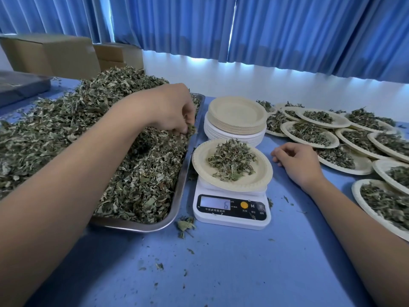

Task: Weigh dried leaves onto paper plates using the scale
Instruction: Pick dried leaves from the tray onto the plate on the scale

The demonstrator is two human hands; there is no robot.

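A white digital scale (231, 212) stands in the middle of the blue table, its display showing 6. On it sits a paper plate (259, 178) holding a small heap of dried leaves (232, 160). To the left, a metal tray (183, 173) is piled high with dried leaves (66, 134). My left hand (170, 109) reaches over the tray's right side and pinches a tuft of leaves between its fingertips. My right hand (296, 160) rests on the table right of the scale, fingers loosely curled, holding nothing.
A stack of empty paper plates (236, 116) stands just behind the scale. Several filled plates (309, 131) overlap along the right side of the table. Leaf crumbs (184, 227) lie on the table (232, 262). Cardboard boxes (51, 54) and blue curtains stand behind.
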